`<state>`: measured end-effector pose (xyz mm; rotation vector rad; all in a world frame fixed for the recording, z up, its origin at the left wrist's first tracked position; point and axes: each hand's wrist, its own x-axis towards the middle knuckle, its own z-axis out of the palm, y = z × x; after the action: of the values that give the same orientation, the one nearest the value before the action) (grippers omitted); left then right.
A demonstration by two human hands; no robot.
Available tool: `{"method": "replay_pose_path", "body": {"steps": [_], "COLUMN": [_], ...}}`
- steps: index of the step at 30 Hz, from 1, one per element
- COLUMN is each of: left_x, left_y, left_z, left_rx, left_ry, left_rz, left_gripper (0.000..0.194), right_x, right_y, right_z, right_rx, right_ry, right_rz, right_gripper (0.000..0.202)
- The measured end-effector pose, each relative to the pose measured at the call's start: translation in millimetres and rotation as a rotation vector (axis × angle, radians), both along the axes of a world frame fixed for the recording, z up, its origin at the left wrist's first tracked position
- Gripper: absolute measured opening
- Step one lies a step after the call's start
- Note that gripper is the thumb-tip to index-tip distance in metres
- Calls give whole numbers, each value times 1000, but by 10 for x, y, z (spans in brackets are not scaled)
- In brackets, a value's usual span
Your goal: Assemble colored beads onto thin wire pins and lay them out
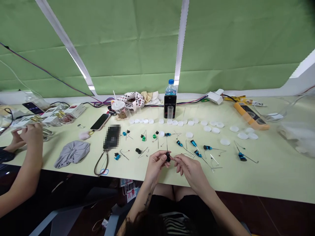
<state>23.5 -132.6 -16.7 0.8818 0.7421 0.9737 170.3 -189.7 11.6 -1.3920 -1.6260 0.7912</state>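
Near the table's front edge, my left hand (156,164) is closed on a small black knob-like part (168,157) with a thin metal rod standing up from it. Beside it, my right hand (187,165) has its thumb and forefinger pinched close to the black part; anything between those fingertips is too small to make out. To the right lie several blue-and-black parts with thin rods, one of them a blue piece (207,147). Beyond my left hand are a black piece (138,150), a green piece (143,137) and loose bent metal pins (124,155).
White round caps (207,128) and clear tubes spread across the table's middle. A phone (170,106) showing a timer leans on a water bottle (171,87). Left are a strapped, pixelated object (112,137), a grey cloth (72,154) and another person's hands (31,132). An orange device (251,116) lies right.
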Motion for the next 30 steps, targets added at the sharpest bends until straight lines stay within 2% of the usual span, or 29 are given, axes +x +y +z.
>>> {"method": "replay_pose_path", "body": {"steps": [7,19,22,26,30], "left_x": [-14,-6,-23,-69,-100], "left_y": [-69,-112,-120,-128,-128], "left_z": [70,101,91,89,75], "left_rx": [30,106,86,8,-108], "left_ry": [69,198,208,208,137], "left_rz": [-26,-44,-78,-191,-274], "left_gripper": [31,32,32,33,33], "right_x": [-9,50,95,214,319], "right_y": [53,2,-8,-13,40], "right_z": [-117,-252,-287,-286,-284], "right_rx": [150,294,353,521,633], "right_ry": [-398,-705,-775,-875,-809], "right_rz": [-17,40,71,109,196], "right_gripper": [21,21,24,29,28]}}
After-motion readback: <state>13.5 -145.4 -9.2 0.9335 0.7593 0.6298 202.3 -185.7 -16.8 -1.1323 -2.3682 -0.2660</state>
